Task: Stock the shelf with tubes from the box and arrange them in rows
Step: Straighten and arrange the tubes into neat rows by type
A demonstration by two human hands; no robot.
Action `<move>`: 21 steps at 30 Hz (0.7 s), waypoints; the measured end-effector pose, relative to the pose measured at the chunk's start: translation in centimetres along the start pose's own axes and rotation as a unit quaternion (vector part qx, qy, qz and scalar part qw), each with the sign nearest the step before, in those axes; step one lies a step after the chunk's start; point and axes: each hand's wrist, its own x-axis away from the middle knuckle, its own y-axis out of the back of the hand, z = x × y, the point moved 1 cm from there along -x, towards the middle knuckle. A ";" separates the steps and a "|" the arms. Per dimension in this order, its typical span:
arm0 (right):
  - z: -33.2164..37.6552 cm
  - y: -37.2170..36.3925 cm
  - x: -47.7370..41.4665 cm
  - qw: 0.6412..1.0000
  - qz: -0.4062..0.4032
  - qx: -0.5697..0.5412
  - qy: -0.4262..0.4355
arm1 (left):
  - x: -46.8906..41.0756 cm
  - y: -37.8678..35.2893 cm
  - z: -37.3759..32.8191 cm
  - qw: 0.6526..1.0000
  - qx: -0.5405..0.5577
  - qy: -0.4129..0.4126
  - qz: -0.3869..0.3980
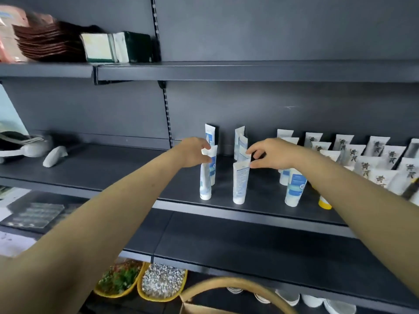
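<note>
L hand (pixel 195 152): fingers curl in and pinch the crimped top of an upright left-row tube (pixel 213 166) on the dark shelf (pixel 181 177). R hand (pixel 272 155): thumb and index pinch the top of a mid-row tube (pixel 243 155). I can't tell if the thumb also touches the front one. Right-row tube (pixel 294 189) stands by my R forearm. Box (pixel 195 310) is near, at bottom.

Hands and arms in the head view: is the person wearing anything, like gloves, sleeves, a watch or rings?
Nothing worn shows. The left forearm and right forearm are bare from the frame's edge to the wrist: no sleeves, watch or bands. The left hand and right hand are ungloved, and no ring shows on the fingers in view.
</note>
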 end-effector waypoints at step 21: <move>2.4 -5.8 -5.2 0.981 -0.158 -0.051 -0.106 | -5.0 -2.7 4.8 0.989 0.029 -0.144 -0.020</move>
